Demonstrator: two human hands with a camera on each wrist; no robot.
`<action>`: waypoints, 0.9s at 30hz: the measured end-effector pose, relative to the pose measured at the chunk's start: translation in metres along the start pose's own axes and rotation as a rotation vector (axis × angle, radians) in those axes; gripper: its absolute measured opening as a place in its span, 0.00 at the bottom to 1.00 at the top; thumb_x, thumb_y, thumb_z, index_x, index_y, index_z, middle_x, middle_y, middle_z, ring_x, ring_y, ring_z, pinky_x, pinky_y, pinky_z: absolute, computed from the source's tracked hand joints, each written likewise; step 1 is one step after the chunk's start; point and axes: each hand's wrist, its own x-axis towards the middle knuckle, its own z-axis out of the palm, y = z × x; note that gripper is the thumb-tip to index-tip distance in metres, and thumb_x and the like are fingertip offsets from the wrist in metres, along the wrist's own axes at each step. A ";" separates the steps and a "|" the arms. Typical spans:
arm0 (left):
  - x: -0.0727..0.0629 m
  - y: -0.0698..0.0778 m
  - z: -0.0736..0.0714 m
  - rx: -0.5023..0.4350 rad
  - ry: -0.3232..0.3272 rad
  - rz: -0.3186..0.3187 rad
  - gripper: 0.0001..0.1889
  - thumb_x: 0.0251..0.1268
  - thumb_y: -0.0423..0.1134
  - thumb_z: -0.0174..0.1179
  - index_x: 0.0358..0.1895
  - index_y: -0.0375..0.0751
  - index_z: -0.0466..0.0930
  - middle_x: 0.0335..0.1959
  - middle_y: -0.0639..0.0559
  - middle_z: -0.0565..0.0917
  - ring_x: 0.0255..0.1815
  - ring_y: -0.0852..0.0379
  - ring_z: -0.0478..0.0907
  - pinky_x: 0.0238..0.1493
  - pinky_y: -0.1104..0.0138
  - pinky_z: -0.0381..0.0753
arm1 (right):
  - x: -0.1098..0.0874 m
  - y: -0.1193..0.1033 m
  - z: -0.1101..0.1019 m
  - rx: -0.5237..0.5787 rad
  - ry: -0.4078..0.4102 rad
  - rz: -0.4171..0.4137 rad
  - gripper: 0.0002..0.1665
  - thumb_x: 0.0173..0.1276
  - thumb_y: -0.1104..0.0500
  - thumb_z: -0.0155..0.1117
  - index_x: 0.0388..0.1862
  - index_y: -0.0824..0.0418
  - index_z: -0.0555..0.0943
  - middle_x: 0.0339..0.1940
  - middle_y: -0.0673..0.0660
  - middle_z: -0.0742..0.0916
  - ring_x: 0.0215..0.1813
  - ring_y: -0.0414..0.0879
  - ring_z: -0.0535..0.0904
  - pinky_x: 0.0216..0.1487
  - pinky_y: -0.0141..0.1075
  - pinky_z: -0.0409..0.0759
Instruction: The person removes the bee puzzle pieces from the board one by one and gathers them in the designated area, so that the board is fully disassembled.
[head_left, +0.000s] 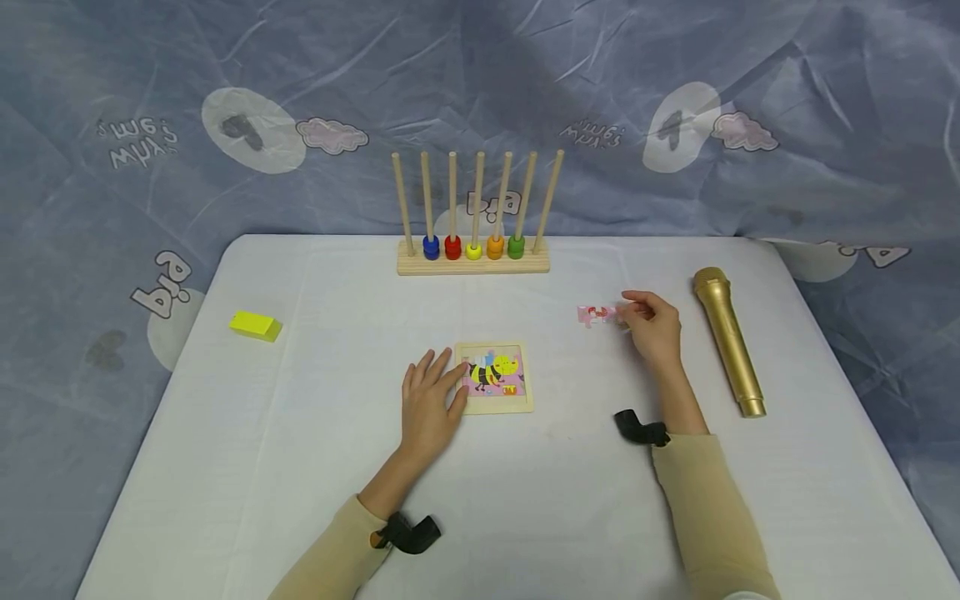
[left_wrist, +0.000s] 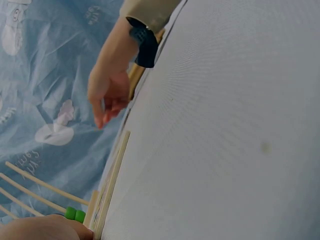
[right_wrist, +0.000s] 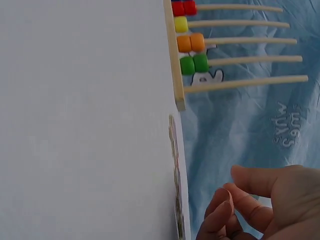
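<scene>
My left hand (head_left: 431, 412) rests fingers spread at the left edge of a wooden picture puzzle (head_left: 492, 404), its index finger and thumb over the frame. The puzzle shows a yellow-and-black bee on pink. In the left wrist view the board (left_wrist: 114, 185) appears edge-on beside that hand (left_wrist: 42, 229). My right hand (head_left: 656, 329) hovers with loosely bent fingers at the right end of flat pink pieces (head_left: 592, 314) with red print. From the right wrist view, thin pieces (right_wrist: 175, 165) lie on the table, and the right hand (right_wrist: 265, 202) shows nothing between its fingertips.
A wooden bead rack (head_left: 472, 265) with upright pegs and coloured beads stands at the table's back edge. A gold microphone (head_left: 729, 342) lies right of the right hand. At the far left is a yellow block (head_left: 256, 326). A white cloth (head_left: 337, 333) covers the table.
</scene>
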 end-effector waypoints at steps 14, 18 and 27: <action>0.002 0.001 0.000 0.009 -0.004 0.000 0.20 0.63 0.38 0.63 0.60 0.42 0.80 0.68 0.42 0.74 0.74 0.41 0.62 0.73 0.42 0.51 | -0.054 -0.062 0.071 0.124 -0.334 -0.097 0.18 0.67 0.62 0.64 0.54 0.66 0.81 0.35 0.56 0.80 0.31 0.42 0.73 0.29 0.24 0.71; 0.002 0.001 0.000 0.025 -0.013 -0.001 0.21 0.64 0.39 0.62 0.61 0.40 0.79 0.68 0.42 0.74 0.74 0.42 0.62 0.73 0.42 0.51 | -0.068 -0.073 0.086 0.141 -0.395 -0.135 0.18 0.66 0.64 0.64 0.54 0.67 0.81 0.36 0.58 0.80 0.33 0.44 0.73 0.31 0.24 0.71; 0.005 0.000 0.000 0.036 -0.029 -0.002 0.23 0.65 0.40 0.60 0.62 0.38 0.77 0.69 0.43 0.73 0.74 0.42 0.61 0.74 0.43 0.51 | -0.084 -0.082 0.107 0.118 -0.448 -0.204 0.18 0.65 0.63 0.66 0.53 0.66 0.82 0.36 0.58 0.82 0.34 0.46 0.73 0.33 0.25 0.71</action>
